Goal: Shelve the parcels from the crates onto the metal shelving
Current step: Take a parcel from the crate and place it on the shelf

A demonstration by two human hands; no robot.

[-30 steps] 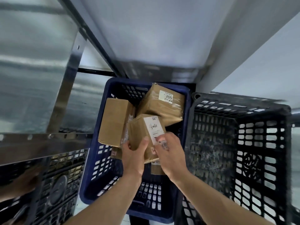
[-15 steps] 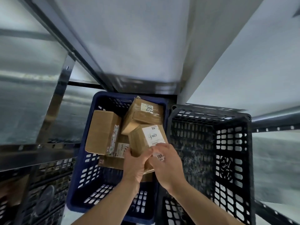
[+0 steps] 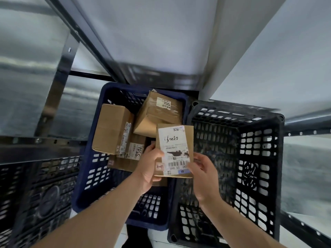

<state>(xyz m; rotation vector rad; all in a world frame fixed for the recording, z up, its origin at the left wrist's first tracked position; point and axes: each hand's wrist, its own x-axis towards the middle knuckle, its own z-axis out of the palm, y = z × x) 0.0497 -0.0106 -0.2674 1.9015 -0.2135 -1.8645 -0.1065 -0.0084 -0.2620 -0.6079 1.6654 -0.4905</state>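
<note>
Both hands hold a small labelled parcel (image 3: 176, 149) above the seam between the blue crate (image 3: 93, 176) and the black crate (image 3: 259, 158): the left hand (image 3: 149, 169) grips its left edge, the right hand (image 3: 202, 178) pinches its lower right corner (barcode label facing up). Three more parcels lie in the blue crate, beside the metal shelving (image 3: 35, 151).
</note>
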